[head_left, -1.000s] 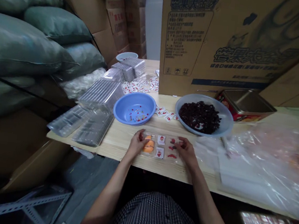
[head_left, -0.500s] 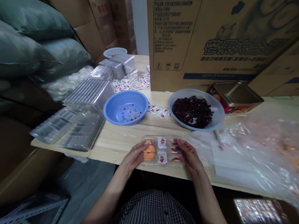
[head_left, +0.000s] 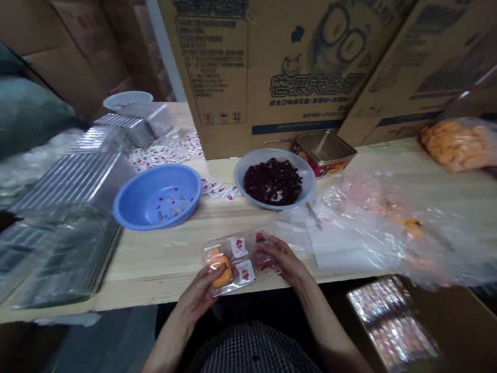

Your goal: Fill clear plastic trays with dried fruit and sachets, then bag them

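Over the near edge of the table (head_left: pixel 140 270), a clear tray (head_left: pixel 238 258) spanned the left hand (head_left: pixel 198 293) and right hand (head_left: pixel 288 260), each narrowly pinching one end.

Clear tray (head_left: pixel 251 249), orange pieces (head_left: pixel 225 277) at left, held aslant
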{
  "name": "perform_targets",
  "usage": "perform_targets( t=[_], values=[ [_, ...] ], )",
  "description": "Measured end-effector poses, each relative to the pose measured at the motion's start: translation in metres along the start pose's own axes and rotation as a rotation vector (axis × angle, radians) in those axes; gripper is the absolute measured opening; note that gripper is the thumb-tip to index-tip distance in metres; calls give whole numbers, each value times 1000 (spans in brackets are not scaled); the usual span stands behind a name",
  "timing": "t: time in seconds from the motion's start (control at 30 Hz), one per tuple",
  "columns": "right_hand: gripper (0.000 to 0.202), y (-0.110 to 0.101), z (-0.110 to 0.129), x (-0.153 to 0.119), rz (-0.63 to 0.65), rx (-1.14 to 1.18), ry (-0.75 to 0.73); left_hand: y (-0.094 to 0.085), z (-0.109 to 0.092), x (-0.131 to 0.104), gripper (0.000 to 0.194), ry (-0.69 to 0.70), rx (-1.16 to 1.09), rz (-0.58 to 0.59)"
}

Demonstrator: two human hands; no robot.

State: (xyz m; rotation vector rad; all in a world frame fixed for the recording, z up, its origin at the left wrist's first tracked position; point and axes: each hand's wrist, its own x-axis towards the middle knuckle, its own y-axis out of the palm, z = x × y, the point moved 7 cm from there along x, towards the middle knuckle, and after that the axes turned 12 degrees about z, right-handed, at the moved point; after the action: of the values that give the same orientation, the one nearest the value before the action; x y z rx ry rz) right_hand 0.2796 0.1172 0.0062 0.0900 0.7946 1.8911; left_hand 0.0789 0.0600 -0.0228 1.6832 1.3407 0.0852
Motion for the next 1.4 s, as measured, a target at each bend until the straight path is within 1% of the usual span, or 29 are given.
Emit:
perform_targets(
  t=[0.07, 0.17, 0.3, 0.37, 0.43, 0.47, 0.53, 0.57, 0.6, 0.63, 0.67, 0.7, 0.73, 0.77, 0.87, 1.0, 1.1, 1.2, 1.27, 1.33, 1.4],
  values=[
    [53, 1, -2, -4, 42, 5, 34, 2, 0, 0, 36, -16, 31, 8],
    [55, 1, -3, -4, 64, 1, 37, 0, -2, 2, 35, -25, 44, -27],
    [55, -1, 1, 2, 15, -86, 0, 4, -2, 9, 37, 1, -12, -47],
    [59, -5, 10, -1, -16, -166, -40, 6, -1, 11, 38, 44, -53, -61],
    [59, -14, 28, -13, -79, -297, -104, 7, 1, 11, 39, 84, -120, -65],
    [55, -21, 40, -21, -128, -407, -137, 8, 2, 11, 39, 100, -163, -60],
    [45, -37, 63, -40, -283, -756, -149, 7, 3, 10, 41, 129, -239, -53],
    [42, -46, 72, -49, -384, -980, -101, 6, 2, 9, 42, 142, -266, -55],
    [38, -54, 78, -56, -491, -1208, -12, 4, 1, 9, 43, 150, -280, -61],
    [35, -62, 80, -62, -591, -1415, 112, 1, 0, 8, 43, 152, -279, -71],
    [33, -70, 81, -65, -666, -1577, 248, -2, -2, 7, 44, 149, -265, -84],
    [34, -75, 79, -66, -705, -1686, 366, -4, -3, 6, 45, 148, -245, -96],
    [35, -79, 76, -64, -713, -1749, 446, -6, -4, 6, 45, 145, -226, -104],
    [34, -82, 73, -62, -703, -1779, 486, -8, -5, 5, 46, 142, -212, -109],
    [28, -88, 69, -56, -660, -1772, 497, -10, -7, 2, 49, 149, -213, -120],
    [18, -104, 79, -59, -594, -1713, 479, -6, -6, 0, 52, 155, -216, -134],
    [12, -119, 87, -64, -577, -1630, 410, 1, -4, -1, 53, 137, -205, -139],
    [8, -134, 87, -66, -590, -1512, 298, 11, 0, 2, 54, 111, -190, -132],
    [12, -143, 83, -66, -597, -1404, 217, 18, 3, 6, 53, 108, -189, -118],
    [22, -150, 77, -65, -587, -1280, 134, 24, 7, 11, 50, 105, -186, -108],
    [35, -154, 72, -64, -549, -1157, 59, 29, 12, 15, 46, 93, -179, -106]
  ],
)
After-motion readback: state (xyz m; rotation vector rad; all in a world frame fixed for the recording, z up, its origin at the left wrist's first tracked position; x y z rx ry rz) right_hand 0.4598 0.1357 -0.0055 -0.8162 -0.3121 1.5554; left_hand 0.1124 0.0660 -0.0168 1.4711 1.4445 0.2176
